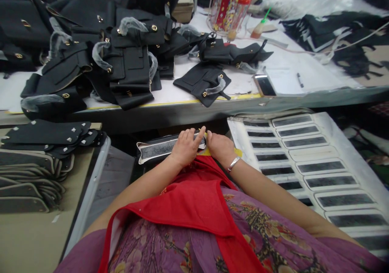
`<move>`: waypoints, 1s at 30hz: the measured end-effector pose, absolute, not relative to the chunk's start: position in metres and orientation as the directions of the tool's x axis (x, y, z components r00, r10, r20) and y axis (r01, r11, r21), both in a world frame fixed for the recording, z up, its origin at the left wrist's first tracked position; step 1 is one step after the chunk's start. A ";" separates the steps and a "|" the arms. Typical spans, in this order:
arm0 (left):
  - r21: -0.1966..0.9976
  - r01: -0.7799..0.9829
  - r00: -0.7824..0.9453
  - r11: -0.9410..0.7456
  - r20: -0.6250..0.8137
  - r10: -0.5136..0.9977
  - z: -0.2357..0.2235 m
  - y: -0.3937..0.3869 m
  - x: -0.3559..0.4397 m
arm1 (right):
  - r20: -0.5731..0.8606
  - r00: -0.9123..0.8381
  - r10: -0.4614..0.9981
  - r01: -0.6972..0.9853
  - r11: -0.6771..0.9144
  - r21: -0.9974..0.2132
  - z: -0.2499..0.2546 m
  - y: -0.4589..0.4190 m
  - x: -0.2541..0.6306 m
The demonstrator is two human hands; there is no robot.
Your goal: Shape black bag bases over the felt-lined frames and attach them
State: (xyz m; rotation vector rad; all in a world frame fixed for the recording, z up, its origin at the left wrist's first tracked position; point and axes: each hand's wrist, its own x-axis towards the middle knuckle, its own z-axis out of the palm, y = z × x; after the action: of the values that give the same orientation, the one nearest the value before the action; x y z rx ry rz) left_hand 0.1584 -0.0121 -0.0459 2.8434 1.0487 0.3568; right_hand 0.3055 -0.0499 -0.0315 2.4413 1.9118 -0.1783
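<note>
A black bag piece [156,148] lies on its side across my lap, its long grey panel framed by pale raw edges facing up. My left hand [185,146] presses over its right part, fingers curled around the far edge and the index finger stretched toward the right end. At that end, my right hand [219,146] is closed with the fingers bent around the edge, close to the left fingertips. Something yellow [238,152] shows beneath the right wrist and between the hands; its kind I cannot make out. The right fingertips are partly hidden.
Black bags [130,58] with wrapped handles crowd the table ahead, one smaller bag [203,82] near its edge beside a phone [265,85]. Stacked black panels [42,137] lie at left. To the right, a white board [330,123] carries rows of dark strips.
</note>
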 end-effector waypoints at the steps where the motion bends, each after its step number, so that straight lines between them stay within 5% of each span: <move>1: 0.149 0.629 0.739 -0.763 0.189 0.647 -0.046 -0.012 0.158 | -0.107 0.239 0.965 0.968 -0.245 -0.045 -0.031 -0.050 0.305; 19: 0.209 0.578 0.755 -0.789 0.230 0.614 -0.047 -0.013 0.152 | -0.077 0.273 0.959 0.961 -0.275 -0.021 -0.028 -0.042 0.294; 30: 0.452 0.603 0.651 -0.657 0.196 0.733 -0.047 -0.001 0.160 | -0.096 0.085 0.992 0.996 -0.082 0.039 -0.028 -0.023 0.304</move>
State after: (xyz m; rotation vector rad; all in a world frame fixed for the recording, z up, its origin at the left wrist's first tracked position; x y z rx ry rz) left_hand 0.1596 -0.0012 -0.0465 2.5238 1.0617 0.5214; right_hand 0.3044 -0.0231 -0.0284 2.2425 2.0623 -0.0676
